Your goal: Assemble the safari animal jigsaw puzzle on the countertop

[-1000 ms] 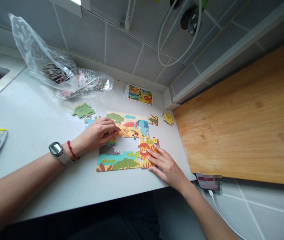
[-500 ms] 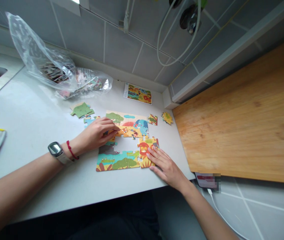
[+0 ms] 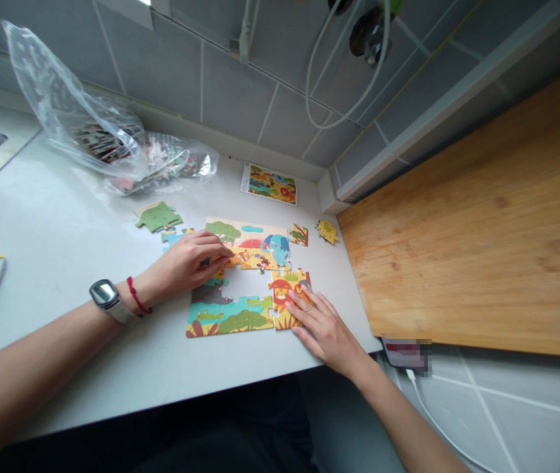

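An animal jigsaw puzzle (image 3: 245, 320) lies partly joined on the white counter, with a gap in its middle. My left hand (image 3: 192, 261) is closed in a pinch at the leopard puzzle piece (image 3: 241, 257), on the lower edge of the upper strip with the elephant (image 3: 276, 248). Its curled fingers hide part of the puzzle's left side. My right hand (image 3: 323, 323) lies flat with fingers stretched over the lion section (image 3: 281, 293), touching its right side. A narrow gap separates that section from the crocodile section.
Loose pieces include a green one (image 3: 159, 217), a tree piece (image 3: 299, 234) and a yellow stack (image 3: 327, 231). A picture card (image 3: 270, 183) and a plastic bag (image 3: 87, 141) of pieces lie behind. A wooden board (image 3: 476, 223) stands right, above a phone (image 3: 402, 353).
The whole view has shifted slightly to the left. Both hands keep the same places on the puzzle, and no piece has visibly moved.
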Demonstrator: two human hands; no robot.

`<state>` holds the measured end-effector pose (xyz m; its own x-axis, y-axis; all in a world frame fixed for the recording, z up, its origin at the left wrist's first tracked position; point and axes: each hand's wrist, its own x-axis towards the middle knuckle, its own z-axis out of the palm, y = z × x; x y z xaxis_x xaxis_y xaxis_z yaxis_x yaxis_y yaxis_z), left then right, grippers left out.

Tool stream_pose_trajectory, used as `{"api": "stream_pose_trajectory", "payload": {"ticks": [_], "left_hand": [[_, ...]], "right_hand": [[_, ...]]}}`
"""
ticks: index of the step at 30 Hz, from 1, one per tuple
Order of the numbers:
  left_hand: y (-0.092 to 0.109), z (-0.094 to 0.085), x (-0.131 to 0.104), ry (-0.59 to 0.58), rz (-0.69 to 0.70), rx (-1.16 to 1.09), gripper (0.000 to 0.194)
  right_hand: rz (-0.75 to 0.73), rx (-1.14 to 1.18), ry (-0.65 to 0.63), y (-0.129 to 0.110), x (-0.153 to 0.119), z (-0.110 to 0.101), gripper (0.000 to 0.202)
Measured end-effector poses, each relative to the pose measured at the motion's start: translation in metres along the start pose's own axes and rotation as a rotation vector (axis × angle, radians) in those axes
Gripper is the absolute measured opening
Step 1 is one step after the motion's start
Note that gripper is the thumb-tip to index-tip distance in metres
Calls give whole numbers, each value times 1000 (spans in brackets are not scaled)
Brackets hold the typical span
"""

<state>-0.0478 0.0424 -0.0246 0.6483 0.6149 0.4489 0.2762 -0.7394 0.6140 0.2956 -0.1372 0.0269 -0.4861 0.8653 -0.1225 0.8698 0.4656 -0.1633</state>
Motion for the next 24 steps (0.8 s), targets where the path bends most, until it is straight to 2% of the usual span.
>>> {"api": "stream_pose_trajectory", "payload": {"ticks": [5, 12, 24], "left_hand": [[0, 0, 1, -5, 3, -12, 24], [1, -1, 2, -3, -14, -28, 26], [4, -2, 3, -6, -10, -18, 28]], "right_hand": [[-10, -14, 32, -2, 4, -4, 53], [-141, -46, 70, 0, 12, -5, 51], [-130, -58, 39, -4, 14, -10, 50]]}}
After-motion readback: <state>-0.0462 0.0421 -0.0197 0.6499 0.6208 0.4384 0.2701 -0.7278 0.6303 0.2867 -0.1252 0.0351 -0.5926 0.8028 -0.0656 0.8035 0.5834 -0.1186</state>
